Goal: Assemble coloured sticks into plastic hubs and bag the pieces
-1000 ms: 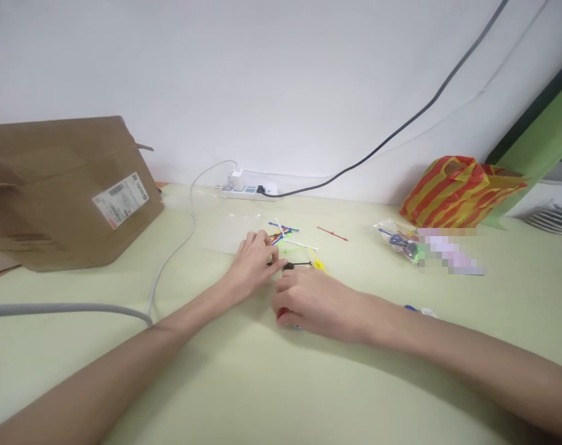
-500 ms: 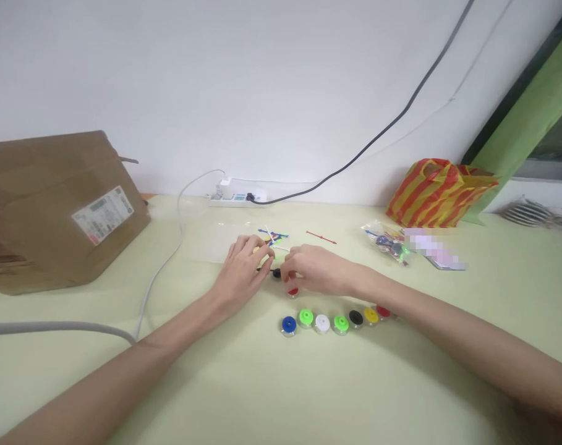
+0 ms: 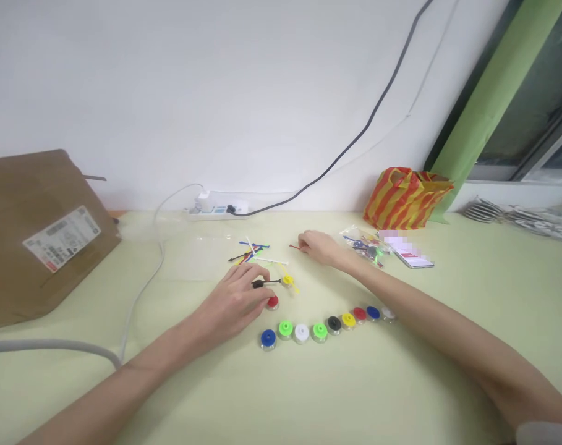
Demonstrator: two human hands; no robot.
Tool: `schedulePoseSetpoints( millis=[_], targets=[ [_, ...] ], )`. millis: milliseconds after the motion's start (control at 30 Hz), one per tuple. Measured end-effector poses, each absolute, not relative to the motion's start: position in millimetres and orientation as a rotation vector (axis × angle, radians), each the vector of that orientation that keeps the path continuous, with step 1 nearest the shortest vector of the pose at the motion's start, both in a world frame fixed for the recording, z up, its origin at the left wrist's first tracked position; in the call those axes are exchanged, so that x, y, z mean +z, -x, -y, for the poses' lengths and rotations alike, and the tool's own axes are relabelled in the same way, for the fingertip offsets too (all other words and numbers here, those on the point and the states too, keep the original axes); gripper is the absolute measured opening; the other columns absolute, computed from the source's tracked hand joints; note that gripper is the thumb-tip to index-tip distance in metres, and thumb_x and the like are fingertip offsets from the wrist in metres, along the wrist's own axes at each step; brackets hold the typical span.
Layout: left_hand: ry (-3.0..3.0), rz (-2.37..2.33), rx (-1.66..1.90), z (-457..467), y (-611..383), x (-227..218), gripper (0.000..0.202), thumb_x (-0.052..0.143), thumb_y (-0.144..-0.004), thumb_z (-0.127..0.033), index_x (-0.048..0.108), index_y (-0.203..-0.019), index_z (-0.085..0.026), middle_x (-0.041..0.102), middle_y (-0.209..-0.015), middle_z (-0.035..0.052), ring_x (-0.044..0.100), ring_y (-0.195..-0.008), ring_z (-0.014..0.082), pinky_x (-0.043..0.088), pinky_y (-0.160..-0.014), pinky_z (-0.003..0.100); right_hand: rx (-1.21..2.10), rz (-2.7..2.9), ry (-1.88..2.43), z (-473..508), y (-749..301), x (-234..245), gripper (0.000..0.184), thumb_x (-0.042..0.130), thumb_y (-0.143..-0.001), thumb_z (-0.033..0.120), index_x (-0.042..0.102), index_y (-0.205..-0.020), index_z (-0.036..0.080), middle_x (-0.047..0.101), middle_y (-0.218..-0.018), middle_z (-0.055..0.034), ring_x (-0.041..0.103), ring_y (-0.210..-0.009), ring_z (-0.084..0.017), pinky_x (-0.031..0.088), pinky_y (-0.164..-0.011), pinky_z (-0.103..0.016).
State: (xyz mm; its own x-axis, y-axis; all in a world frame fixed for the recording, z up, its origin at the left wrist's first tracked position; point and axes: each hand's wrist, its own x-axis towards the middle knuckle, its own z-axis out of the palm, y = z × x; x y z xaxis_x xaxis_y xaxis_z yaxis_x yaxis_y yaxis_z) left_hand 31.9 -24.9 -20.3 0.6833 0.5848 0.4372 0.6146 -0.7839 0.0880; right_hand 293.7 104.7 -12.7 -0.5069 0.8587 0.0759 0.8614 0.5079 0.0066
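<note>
My right hand (image 3: 321, 248) is at the back of the table, its fingers pinched on a thin red arrow (image 3: 293, 246) whose tip sticks out to the left. My left hand (image 3: 237, 295) rests on the table with curved fingers apart. Its thumb appears to touch a round, clear-based piece with a red top (image 3: 273, 301). Between thumb and fingers lies a black spinner with an arrow (image 3: 258, 283), partly covered by the hand. Just right of it is a yellow-topped piece with a yellow arrow (image 3: 287, 280). Behind my left hand lies a loose pile of coloured arrows (image 3: 251, 250).
A row of several round pieces, including a blue one (image 3: 268, 339) and a black one (image 3: 334, 324), curves across the front. A clear bag of parts (image 3: 365, 247) and a phone (image 3: 413, 256) lie right. Around stand a cardboard box (image 3: 44, 247), power strip (image 3: 211, 214) and striped bag (image 3: 404, 198).
My right hand has moved from the red-topped piece to the back and taken hold of the red arrow. My left hand stays near the black spinner. The view has shifted right.
</note>
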Motion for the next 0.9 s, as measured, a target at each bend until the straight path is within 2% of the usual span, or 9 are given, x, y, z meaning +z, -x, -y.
schedulePoseSetpoints(
  millis=[200,500,733,900],
  targets=[
    [2.798,0.937,-0.686,23,-31,-21,0.025,0.052,-0.098,-0.019,0.074,-0.101,-0.030,0.060,-0.119,0.0068,0.053,-0.115,0.0242,0.042,-0.099,0.041,-0.081,2.708,1.577,-101,-290,-9,0.019,0.057,-0.093,0.018,0.067,-0.110,0.016,0.069,-0.116,-0.0140,0.064,-0.102,-0.023,0.038,-0.071,-0.028],
    [2.794,0.862,-0.769,21,-30,-24,0.018,0.058,-0.098,-0.019,0.074,-0.098,-0.027,0.060,-0.118,0.0070,0.053,-0.113,0.0236,0.041,-0.097,0.042,-0.037,2.750,1.689,-110,-299,-3,0.015,0.062,-0.087,0.020,0.071,-0.099,0.017,0.073,-0.106,-0.0126,0.068,-0.094,-0.024,0.040,-0.067,-0.027],
    [2.729,0.921,-0.803,21,-29,-19,0.032,0.051,-0.099,-0.013,0.063,-0.126,-0.025,0.061,-0.121,0.0084,0.052,-0.116,0.0238,0.043,-0.099,0.042,-0.081,2.748,1.650,-105,-301,9,0.019,0.059,-0.086,0.013,0.071,-0.100,0.018,0.073,-0.109,-0.0111,0.067,-0.096,-0.024,0.040,-0.068,-0.028],
    [2.712,0.943,-0.812,22,-29,-20,0.037,0.047,-0.098,-0.008,0.060,-0.129,-0.024,0.061,-0.120,0.0083,0.052,-0.116,0.0237,0.043,-0.098,0.042,-0.072,2.791,1.639,-107,-306,8,0.023,0.063,-0.082,0.011,0.071,-0.102,0.019,0.072,-0.110,-0.0102,0.067,-0.096,-0.023,0.039,-0.067,-0.027]
  ],
)
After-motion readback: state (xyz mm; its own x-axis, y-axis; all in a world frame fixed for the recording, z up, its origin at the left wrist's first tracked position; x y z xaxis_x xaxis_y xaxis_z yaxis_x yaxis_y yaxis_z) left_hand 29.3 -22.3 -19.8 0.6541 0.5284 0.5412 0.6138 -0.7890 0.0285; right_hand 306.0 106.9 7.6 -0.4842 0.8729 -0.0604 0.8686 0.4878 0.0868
